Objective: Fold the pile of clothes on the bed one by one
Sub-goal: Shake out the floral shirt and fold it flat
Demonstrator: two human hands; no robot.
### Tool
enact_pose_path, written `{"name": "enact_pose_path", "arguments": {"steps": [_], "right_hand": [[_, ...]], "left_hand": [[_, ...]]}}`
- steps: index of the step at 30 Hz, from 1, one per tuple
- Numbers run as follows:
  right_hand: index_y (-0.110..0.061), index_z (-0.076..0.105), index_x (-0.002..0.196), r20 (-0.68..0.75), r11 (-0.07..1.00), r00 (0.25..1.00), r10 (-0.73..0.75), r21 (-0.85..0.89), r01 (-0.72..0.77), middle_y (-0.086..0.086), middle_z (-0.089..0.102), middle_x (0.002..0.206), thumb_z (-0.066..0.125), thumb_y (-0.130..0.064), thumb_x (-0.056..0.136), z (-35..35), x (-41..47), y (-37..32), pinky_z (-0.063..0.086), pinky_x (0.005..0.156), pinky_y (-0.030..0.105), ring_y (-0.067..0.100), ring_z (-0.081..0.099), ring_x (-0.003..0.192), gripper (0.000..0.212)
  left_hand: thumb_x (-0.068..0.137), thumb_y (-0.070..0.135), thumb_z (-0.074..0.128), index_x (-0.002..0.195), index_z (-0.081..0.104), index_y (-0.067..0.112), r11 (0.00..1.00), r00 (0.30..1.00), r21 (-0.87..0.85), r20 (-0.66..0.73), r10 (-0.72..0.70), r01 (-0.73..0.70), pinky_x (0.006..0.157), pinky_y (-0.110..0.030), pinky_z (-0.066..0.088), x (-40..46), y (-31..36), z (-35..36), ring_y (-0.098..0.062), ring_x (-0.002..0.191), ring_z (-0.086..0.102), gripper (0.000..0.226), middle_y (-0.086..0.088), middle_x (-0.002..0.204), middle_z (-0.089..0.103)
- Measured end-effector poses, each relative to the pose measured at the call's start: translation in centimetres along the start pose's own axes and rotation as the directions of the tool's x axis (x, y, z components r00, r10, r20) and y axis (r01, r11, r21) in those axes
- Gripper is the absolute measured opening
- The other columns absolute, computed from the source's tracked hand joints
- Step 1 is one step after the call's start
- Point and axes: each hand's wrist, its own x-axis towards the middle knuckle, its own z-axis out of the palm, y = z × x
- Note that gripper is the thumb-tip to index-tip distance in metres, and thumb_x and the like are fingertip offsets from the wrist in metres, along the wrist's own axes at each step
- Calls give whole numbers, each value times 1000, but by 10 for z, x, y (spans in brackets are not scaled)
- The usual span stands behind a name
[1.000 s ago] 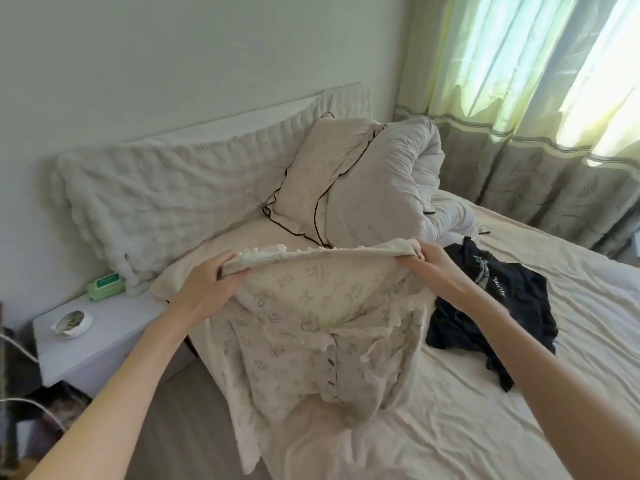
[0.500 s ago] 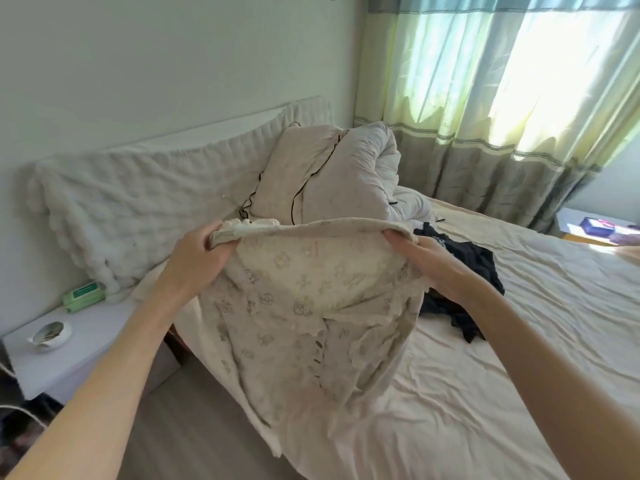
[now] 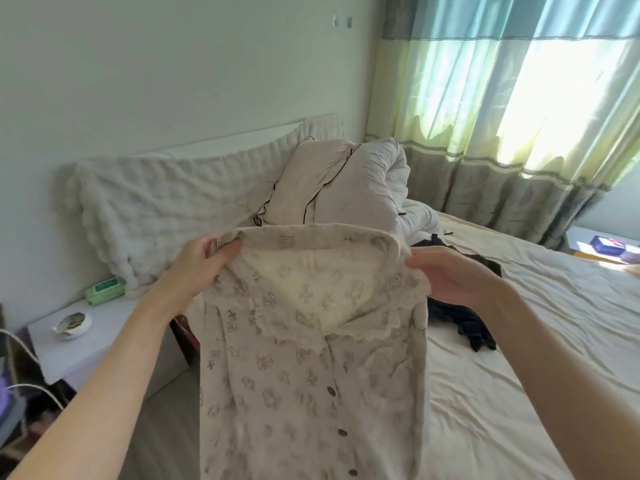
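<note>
Cream shirt lifted higher, now hanging straight, collar and buttons showing

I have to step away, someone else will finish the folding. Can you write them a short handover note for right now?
Left hand and right hand each grip a top corner of the beige patterned shirt, held up in the air, button front facing the camera, not yet folded. A black garment lies crumpled on the bed behind it, untouched. No folded clothes are in view. Left: fold the shirt, then the black garment.
</note>
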Motion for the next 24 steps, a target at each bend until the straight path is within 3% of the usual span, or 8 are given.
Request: {"name": "enact_pose_path", "arguments": {"steps": [6, 10, 13, 16, 18, 20, 21, 24], "right_hand": [[-3, 67, 88, -258, 848, 953, -158, -531, -3, 15, 64, 89, 58, -14, 93, 25, 16, 16, 46, 76, 35, 22, 59, 79, 14], [3, 64, 87, -245, 848, 933, -262, -520, 101, 12, 58, 82, 64, -23, 90, 58, 22, 14, 43, 77, 41, 23, 52, 80, 26], [10, 63, 91, -173, 844, 942, -289, -511, 165, 17, 61, 83, 67, -20, 87, 86, 29, 7, 46, 79, 41, 23, 55, 80, 31], [-17, 75, 79, -71, 836, 956, -283, -506, 210, 5, 71, 82, 68, -18, 86, 106, 32, 0, 54, 78, 31, 15, 65, 78, 9], [-6, 73, 92, -62, 844, 959, -276, -492, 211, 18, 70, 98, 70, -23, 83, 110, 33, -3, 53, 90, 41, 29, 67, 93, 20], [10, 62, 103, -44, 853, 965, -257, -479, 205, 34, 60, 108, 72, -36, 75, 107, 34, -2, 46, 97, 50, 42, 62, 97, 55], [10, 62, 103, -24, 860, 968, -249, -465, 210, 33, 61, 103, 72, -38, 72, 104, 35, 0, 46, 93, 46, 36, 62, 92, 58], [-13, 67, 100, 18, 834, 981, -191, -525, 172, 0, 69, 93, 75, -21, 78, 99, 36, 12, 49, 77, 19, 10, 64, 84, 25]], "left_hand": [[94, 32, 53, 82, 59, 23, 996, 972, 76, -233, -21, 39, 65, -24, 45, -3, 3, 5, -14, 76, 60, 16, 3, 80, 63], [94, 46, 48, 111, 48, 40, 942, 985, 308, -56, 161, -136, 70, -12, 44, -16, 17, 30, 7, 77, 55, 18, 22, 104, 56], [72, 71, 54, 109, 52, 52, 925, 976, 317, 120, 182, -211, 70, -3, 41, -27, 36, 56, 17, 83, 53, 42, 40, 102, 53], [70, 61, 63, 106, 66, 34, 961, 975, 208, 168, 146, -180, 84, -22, 50, -23, 45, 64, 0, 95, 61, 46, 17, 102, 66], [77, 47, 68, 100, 71, 25, 965, 975, 188, 163, 151, -181, 89, -35, 50, -19, 46, 62, -11, 94, 64, 32, 6, 98, 70], [80, 37, 70, 95, 72, 22, 962, 976, 189, 134, 174, -197, 84, -35, 51, -16, 47, 60, -14, 88, 65, 21, 5, 93, 71], [80, 33, 71, 93, 72, 21, 964, 978, 174, 104, 183, -199, 76, -30, 53, -14, 46, 60, -10, 80, 65, 17, 7, 86, 71], [78, 25, 74, 82, 70, 19, 979, 982, 91, -10, 186, -184, 54, -10, 45, -7, 48, 55, 3, 56, 60, 8, 17, 65, 68]]}}
